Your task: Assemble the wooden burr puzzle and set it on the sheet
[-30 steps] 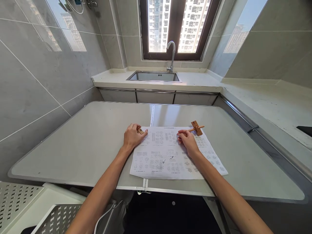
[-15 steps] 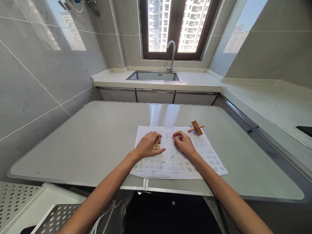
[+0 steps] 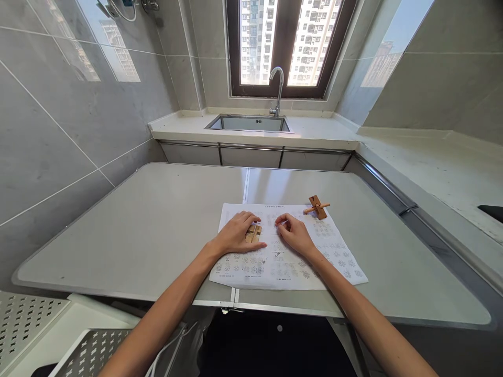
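Observation:
A printed sheet of diagrams (image 3: 298, 262) lies on the grey table (image 3: 137, 230). My left hand (image 3: 236, 234) rests on the sheet with its fingers curled round a small notched wooden block (image 3: 252, 233). My right hand (image 3: 293, 233) is just to its right on the paper, fingers curled in a loose pinch with nothing visible in them. A wooden cross-shaped puzzle piece (image 3: 316, 207) stands at the sheet's far right corner, apart from both hands.
A steel sink (image 3: 248, 123) with a curved tap (image 3: 277, 89) sits in the counter under the window. The counter continues along the right side. Perforated metal panels (image 3: 27, 324) show below the table's near left edge.
My left hand has carried the wooden block from the sheet's far left corner to its middle. My right hand has let go of the cross piece and drawn left toward the block.

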Motion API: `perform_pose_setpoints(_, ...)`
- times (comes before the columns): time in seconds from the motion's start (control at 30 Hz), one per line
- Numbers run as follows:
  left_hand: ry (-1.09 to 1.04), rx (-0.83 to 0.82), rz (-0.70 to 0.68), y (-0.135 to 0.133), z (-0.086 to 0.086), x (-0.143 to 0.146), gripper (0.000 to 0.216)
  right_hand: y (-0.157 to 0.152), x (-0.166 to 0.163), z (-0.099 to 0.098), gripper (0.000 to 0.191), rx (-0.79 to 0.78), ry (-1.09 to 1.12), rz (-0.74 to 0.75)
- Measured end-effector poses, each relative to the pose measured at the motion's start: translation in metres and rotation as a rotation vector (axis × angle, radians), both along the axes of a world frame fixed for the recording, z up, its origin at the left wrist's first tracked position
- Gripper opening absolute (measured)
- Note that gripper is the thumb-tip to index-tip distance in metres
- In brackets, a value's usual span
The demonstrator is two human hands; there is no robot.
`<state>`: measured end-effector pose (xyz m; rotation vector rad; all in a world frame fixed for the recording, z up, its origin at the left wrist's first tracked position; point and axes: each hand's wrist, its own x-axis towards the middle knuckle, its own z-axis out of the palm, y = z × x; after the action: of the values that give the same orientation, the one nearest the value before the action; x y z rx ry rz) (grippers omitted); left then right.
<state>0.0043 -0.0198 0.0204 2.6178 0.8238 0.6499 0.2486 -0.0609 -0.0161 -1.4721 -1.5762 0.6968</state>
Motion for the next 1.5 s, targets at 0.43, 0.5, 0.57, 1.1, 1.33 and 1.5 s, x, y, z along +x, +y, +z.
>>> perform_pose_setpoints(0.43,0.102,-0.033,0.457,0.006,-0.005,0.000,0.055,0.000,-0.001,0.000,0.016,0.036,-0.032,0.032)
perform_pose_setpoints(0.5,0.104,-0.027,0.458,0.006,-0.006,0.000,0.055,-0.001,-0.001,0.000,0.015,0.040,-0.041,0.035)
perform_pose_setpoints(0.57,0.084,-0.052,0.428,0.005,-0.005,0.001,0.055,-0.001,-0.001,0.000,0.015,0.046,-0.045,0.044)
perform_pose_setpoints(1.1,0.026,-0.107,0.057,-0.001,0.012,-0.004,0.068,-0.009,-0.009,0.003,0.033,0.154,-0.098,0.205)
perform_pose_setpoints(1.33,0.077,-0.052,-0.032,0.003,0.007,-0.007,0.073,-0.011,-0.006,0.000,0.070,0.096,-0.195,0.268)
perform_pose_setpoints(1.5,0.112,-0.013,-0.054,0.006,0.003,-0.007,0.070,-0.012,-0.004,0.001,0.077,0.081,-0.207,0.328)
